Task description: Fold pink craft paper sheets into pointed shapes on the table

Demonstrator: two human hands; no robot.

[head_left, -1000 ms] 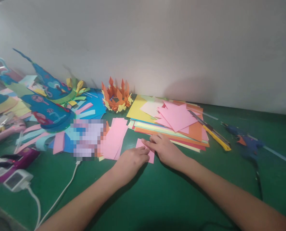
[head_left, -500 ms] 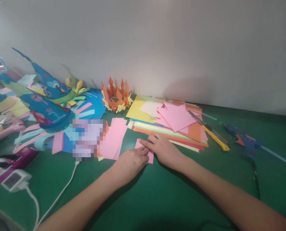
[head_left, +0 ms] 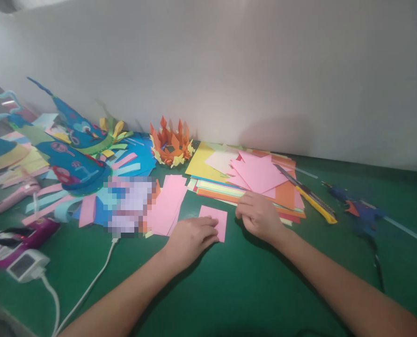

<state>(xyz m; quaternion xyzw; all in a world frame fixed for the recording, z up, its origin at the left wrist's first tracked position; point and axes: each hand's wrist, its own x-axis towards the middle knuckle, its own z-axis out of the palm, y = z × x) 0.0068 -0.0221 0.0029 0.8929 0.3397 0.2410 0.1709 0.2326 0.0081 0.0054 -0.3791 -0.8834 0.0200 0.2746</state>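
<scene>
One green table, bearing the items below. One stack of coloured paper, many sheets, toward the wall. One orange and yellow paper crown, upright, left of the stack. My left hand, fingers extended, resting on pink paper. My right hand, fingers curled inward, apart from that paper; whether they pinch anything, I cannot tell. One small pink piece, flat on the table, beneath my left fingertips.

Yellow cutter near glue gun
</scene>
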